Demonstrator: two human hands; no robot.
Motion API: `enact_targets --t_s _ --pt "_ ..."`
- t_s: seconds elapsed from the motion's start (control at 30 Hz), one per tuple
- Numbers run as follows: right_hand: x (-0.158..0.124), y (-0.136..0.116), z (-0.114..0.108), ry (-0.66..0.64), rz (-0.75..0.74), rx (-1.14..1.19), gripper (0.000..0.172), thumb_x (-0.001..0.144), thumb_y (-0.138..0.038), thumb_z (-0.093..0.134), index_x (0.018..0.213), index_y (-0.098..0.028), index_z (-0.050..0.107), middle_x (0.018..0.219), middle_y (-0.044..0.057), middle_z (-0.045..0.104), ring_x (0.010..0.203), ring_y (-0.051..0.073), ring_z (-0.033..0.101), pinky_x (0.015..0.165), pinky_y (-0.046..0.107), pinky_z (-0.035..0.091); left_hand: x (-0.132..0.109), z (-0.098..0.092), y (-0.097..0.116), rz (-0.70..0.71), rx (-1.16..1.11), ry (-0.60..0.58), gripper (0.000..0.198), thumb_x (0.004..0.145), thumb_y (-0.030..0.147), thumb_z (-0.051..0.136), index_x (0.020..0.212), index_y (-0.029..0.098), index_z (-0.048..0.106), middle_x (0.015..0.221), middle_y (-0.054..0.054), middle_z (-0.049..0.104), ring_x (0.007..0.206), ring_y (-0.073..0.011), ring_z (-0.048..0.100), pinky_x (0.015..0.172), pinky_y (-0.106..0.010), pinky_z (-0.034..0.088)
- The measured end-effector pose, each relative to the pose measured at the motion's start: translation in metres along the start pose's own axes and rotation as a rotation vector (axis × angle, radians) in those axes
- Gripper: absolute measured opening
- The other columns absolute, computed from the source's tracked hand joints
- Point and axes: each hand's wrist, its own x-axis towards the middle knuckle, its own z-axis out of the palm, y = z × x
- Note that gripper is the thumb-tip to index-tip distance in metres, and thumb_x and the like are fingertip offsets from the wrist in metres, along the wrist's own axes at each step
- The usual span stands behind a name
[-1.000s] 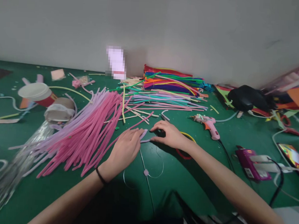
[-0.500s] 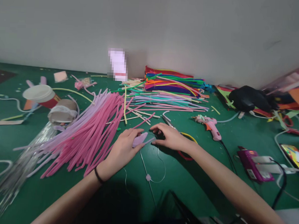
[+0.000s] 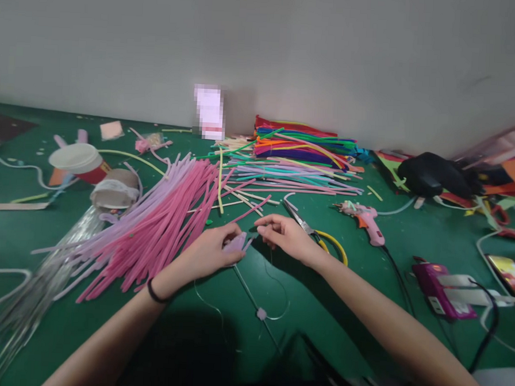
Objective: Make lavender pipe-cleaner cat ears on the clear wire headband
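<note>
My left hand (image 3: 211, 249) is closed on a flat lilac pipe-cleaner piece (image 3: 235, 243), pinched between thumb and fingers. One narrow lilac end sticks out toward the right. My right hand (image 3: 287, 236) is just apart from it, thumb and index finger pinched together. A thin thread (image 3: 287, 292) hangs under those fingers and curves down to a small lilac knob (image 3: 261, 314) on a thin rod (image 3: 247, 287). The rod slants up under my left hand. Scissors (image 3: 332, 246) with yellow handles lie beside my right wrist, partly covered by it.
Pink and lilac pipe cleaners (image 3: 152, 228) are heaped at left, by a white-topped cup (image 3: 78, 159) and clear strips (image 3: 41, 279). Multicoloured bundles (image 3: 305, 146) lie along the wall. A pink glue gun (image 3: 370, 222) and a purple box (image 3: 442, 289) with cables are at right.
My left hand has shifted left with the lilac piece, and the gap between my hands has widened. My right hand's fingers have drawn closer together. The view has shifted slightly.
</note>
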Motion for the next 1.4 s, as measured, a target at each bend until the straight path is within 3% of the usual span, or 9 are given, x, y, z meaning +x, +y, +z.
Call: enact_targets --t_s 0.13,0.23,0.33,0.47,0.63,0.8,0.93,1.2,1.4 --pt "-0.004 -0.006 0.006 -0.148 0.305 0.192 0.051 0.084 -0.061 0.051 0.088 -0.012 0.065 0.072 0.008 0.068 0.055 0.012 0.061 0.051 0.022 0.050 0.000 -0.005 -0.006 -0.114 -0.402 -0.119 0.029 0.068 0.036 0.068 0.084 0.018 0.052 0.065 0.005 0.057 0.060 -0.0127 0.057 0.054 -0.022 0.041" --pt "-0.003 -0.011 0.010 -0.249 0.414 0.376 0.052 0.091 -0.056 0.043 0.087 -0.010 0.066 0.076 0.012 0.071 0.062 0.015 0.067 0.060 0.025 0.056 0.002 -0.006 -0.010 -0.169 -0.509 -0.153 0.033 0.064 0.034 0.073 0.084 0.017 0.052 0.065 0.004 0.059 0.061 -0.0132 0.060 0.056 -0.022 0.044" --pt "-0.001 -0.017 0.013 -0.177 0.411 0.471 0.041 0.097 -0.041 0.041 0.091 -0.009 0.065 0.079 0.013 0.072 0.068 0.015 0.069 0.069 0.027 0.057 0.002 -0.006 -0.012 -0.225 -0.555 -0.187 0.034 0.063 0.034 0.075 0.084 0.017 0.054 0.070 0.002 0.064 0.070 -0.0177 0.066 0.062 -0.026 0.048" --pt "-0.002 -0.021 0.018 -0.153 0.399 0.452 0.030 0.092 -0.037 0.052 0.093 -0.010 0.065 0.085 0.013 0.072 0.073 0.014 0.069 0.076 0.028 0.057 0.001 -0.007 -0.012 -0.251 -0.605 -0.188 0.035 0.063 0.037 0.075 0.087 0.016 0.059 0.081 -0.003 0.070 0.078 -0.0222 0.069 0.068 -0.029 0.051" --pt "-0.004 -0.016 0.022 -0.131 0.369 0.477 0.015 0.085 -0.018 0.062 0.098 -0.012 0.064 0.092 0.009 0.071 0.079 0.012 0.068 0.087 0.029 0.054 -0.003 -0.010 -0.010 -0.199 -0.505 -0.137 0.032 0.068 0.047 0.068 0.074 0.015 0.067 0.068 -0.001 0.068 0.066 -0.0199 0.062 0.056 -0.025 0.046" --pt "-0.005 -0.013 0.022 -0.142 0.264 0.518 0.029 0.072 -0.014 0.071 0.100 -0.011 0.065 0.096 0.010 0.071 0.086 0.014 0.067 0.093 0.033 0.050 -0.004 -0.015 -0.010 -0.193 -0.413 -0.177 0.040 0.071 0.053 0.064 0.071 0.013 0.069 0.061 -0.001 0.063 0.059 -0.0172 0.056 0.052 -0.023 0.040" --pt "-0.003 -0.009 0.022 -0.148 0.280 0.588 0.036 0.064 -0.016 0.077 0.098 -0.011 0.066 0.098 0.010 0.070 0.089 0.016 0.067 0.097 0.036 0.046 -0.002 -0.017 -0.011 -0.189 -0.378 -0.229 0.043 0.073 0.054 0.062 0.076 0.012 0.068 0.064 -0.001 0.063 0.059 -0.0157 0.053 0.052 -0.023 0.039" --pt "0.001 0.013 0.039 0.019 0.125 0.428 0.057 0.050 -0.014 0.085 0.095 -0.017 0.050 0.077 0.001 0.069 0.069 0.015 0.066 0.075 0.034 0.054 0.002 -0.011 -0.018 -0.145 -0.446 -0.278 0.040 0.079 0.050 0.059 0.086 0.012 0.070 0.078 -0.003 0.068 0.071 -0.0179 0.059 0.060 -0.023 0.044" --pt "-0.003 0.018 0.038 -0.041 0.070 0.325 0.069 0.055 -0.021 0.086 0.109 -0.021 0.042 0.072 -0.003 0.068 0.068 0.016 0.066 0.068 0.031 0.052 0.000 -0.006 -0.020 -0.198 -0.671 -0.350 0.044 0.082 0.049 0.057 0.109 0.014 0.066 0.083 -0.006 0.071 0.077 -0.0220 0.067 0.067 -0.029 0.053"
